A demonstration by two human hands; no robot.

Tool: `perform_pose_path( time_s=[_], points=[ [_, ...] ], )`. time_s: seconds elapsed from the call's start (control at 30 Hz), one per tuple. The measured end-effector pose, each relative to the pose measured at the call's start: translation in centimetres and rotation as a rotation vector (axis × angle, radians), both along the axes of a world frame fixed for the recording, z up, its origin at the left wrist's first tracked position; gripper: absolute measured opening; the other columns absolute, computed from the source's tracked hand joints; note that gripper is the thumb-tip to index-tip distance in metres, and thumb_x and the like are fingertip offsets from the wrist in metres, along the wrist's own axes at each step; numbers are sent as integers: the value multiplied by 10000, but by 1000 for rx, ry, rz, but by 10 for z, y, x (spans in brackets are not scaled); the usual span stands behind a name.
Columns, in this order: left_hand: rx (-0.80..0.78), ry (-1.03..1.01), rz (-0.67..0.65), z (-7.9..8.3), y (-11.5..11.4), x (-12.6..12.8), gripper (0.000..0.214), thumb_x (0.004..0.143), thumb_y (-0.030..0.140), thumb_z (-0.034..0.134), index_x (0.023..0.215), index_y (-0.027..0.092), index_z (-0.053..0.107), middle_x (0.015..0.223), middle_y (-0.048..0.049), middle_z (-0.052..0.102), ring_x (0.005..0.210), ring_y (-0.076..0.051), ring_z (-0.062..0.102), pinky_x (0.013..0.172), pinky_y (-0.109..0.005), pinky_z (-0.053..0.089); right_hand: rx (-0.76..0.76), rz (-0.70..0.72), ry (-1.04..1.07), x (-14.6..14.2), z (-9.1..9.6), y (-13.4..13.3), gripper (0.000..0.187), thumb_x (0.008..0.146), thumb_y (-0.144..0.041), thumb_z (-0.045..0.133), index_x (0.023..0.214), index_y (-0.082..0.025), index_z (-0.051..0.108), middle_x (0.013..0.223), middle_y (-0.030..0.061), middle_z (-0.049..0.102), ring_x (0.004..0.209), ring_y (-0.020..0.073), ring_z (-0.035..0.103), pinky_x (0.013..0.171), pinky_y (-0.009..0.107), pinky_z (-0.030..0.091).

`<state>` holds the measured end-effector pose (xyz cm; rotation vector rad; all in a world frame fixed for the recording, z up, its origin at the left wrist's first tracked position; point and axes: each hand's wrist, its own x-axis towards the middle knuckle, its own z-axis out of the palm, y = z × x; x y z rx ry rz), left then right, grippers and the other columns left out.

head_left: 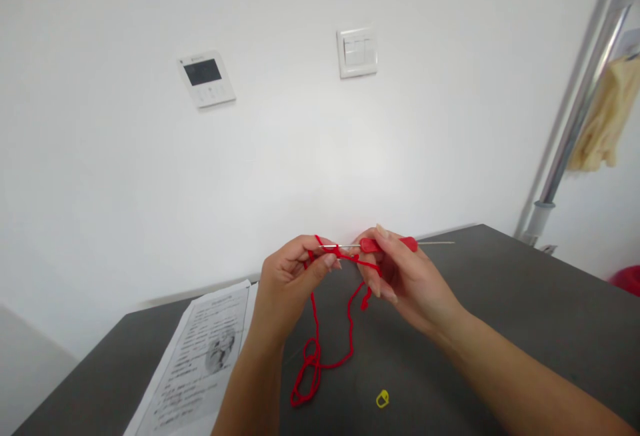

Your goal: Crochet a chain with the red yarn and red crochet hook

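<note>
My right hand pinches the red grip of a thin metal crochet hook, which lies level and points left. My left hand is closed on red yarn at the hook's tip, thumb and fingers pressed together. From both hands the yarn hangs down in loops and gathers on the dark grey table below.
A printed sheet of paper lies on the table at the left. A small yellow stitch marker rests near the front. A metal pole rises at the right with cream cloth hanging by it. White wall with a panel and switch behind.
</note>
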<state>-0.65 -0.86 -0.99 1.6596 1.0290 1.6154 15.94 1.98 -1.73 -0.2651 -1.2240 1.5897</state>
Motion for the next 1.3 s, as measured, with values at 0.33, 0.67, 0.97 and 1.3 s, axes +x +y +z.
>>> perform_pose_path(
  time_s=[0.33,0.67,0.97,1.3],
  points=[
    [125,-45,117,2,-4,4,64,803,152,709,791,205,743,804,-21,743,774,-165,669,723,-283,539,724,-373,-376,15,-4,-3,323,999,-425,512,854,-191,680,687,23,676,554,120,573,516,234,444],
    [314,-103,166,-1,-2,0,160,819,97,715,822,247,770,849,-6,753,835,-153,675,775,-269,543,1461,-754,-397,20,-5,5,242,985,-304,531,1194,-200,593,789,84,729,654,193,667,592,284,489],
    [385,-93,196,0,-4,0,141,814,98,720,809,237,746,851,-11,756,838,-163,693,781,-296,562,1471,-693,-410,27,-1,5,313,952,-266,532,1257,-207,574,922,138,773,816,245,754,689,329,595],
    [380,-74,254,2,-6,1,119,809,100,710,788,217,718,815,-14,727,799,-161,680,755,-296,565,1488,-765,-413,27,-1,4,313,957,-239,553,1262,-183,590,913,155,790,837,254,772,699,327,627]
  ],
)
